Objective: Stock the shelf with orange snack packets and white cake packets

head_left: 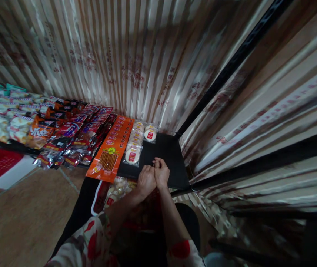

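My left hand [146, 180] and my right hand [162, 172] are pressed side by side over the front of a black shelf [172, 152]. The fingers of both are curled closed, and anything inside them is hidden or too small to make out. Just beyond, a row of overlapping clear-wrapped round white crackers [132, 155] with red labels runs toward the back. Another wrapped cracker [150, 133] lies to the right of that row's far end. Under my wrists, more wrapped crackers [116, 191] sit in a red-and-white container [95, 204], partly covered by my arms.
Left of the crackers lies a long orange snack packet [110, 152]. Dark red packets [87, 129], orange bags [40, 131] and white bags [19, 128] fill the shelf farther left. Black metal posts [225, 78] and striped curtain [136, 55] bound the back and right.
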Demonstrator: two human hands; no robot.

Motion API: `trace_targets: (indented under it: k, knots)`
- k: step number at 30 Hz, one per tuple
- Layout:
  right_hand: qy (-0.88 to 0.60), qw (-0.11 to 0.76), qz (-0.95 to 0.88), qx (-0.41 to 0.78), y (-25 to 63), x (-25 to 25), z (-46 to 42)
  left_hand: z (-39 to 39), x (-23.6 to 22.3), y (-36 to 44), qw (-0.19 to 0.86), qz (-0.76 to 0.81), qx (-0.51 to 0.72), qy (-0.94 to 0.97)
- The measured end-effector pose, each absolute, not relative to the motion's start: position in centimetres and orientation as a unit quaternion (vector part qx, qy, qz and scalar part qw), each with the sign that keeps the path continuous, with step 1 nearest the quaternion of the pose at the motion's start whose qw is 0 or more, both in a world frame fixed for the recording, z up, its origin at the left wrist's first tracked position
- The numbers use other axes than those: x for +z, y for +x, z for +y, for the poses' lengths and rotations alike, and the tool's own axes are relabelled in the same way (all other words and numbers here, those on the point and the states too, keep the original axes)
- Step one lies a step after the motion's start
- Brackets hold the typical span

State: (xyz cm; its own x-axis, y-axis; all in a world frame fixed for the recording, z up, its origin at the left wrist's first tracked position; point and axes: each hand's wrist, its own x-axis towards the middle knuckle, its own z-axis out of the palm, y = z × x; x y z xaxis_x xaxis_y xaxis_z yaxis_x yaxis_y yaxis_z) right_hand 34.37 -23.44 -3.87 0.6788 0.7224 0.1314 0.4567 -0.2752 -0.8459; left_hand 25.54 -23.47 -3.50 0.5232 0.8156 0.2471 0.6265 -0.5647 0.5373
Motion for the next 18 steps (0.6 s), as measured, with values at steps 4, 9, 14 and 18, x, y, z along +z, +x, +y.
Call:
trace_targets:
  k: [4, 9, 14, 18]
  knots:
    - [-0.778, 0.492, -0.364, 0.145, 32.8, -4.3, -25.7, -25.0, -4.3, 24.2, 0.183, 0.398, 0.272, 0.857]
    - [-0.761, 0.509, -0.388, 0.104, 31.0, -5.5, -28.1, -26.5, -5.9, 22.4, 0.186, 0.362, 0.26, 0.876]
    - [-0.758, 0.474, -0.444, 0.061, 29.3, -7.3, -30.1, -27.4, -8.3, 21.0, 0.207, 0.349, 0.207, 0.89]
    - [-0.769, 0.449, -0.449, 0.075, 28.8, -8.7, -30.8, -27.6, -10.3, 20.2, 0.217, 0.344, 0.151, 0.901]
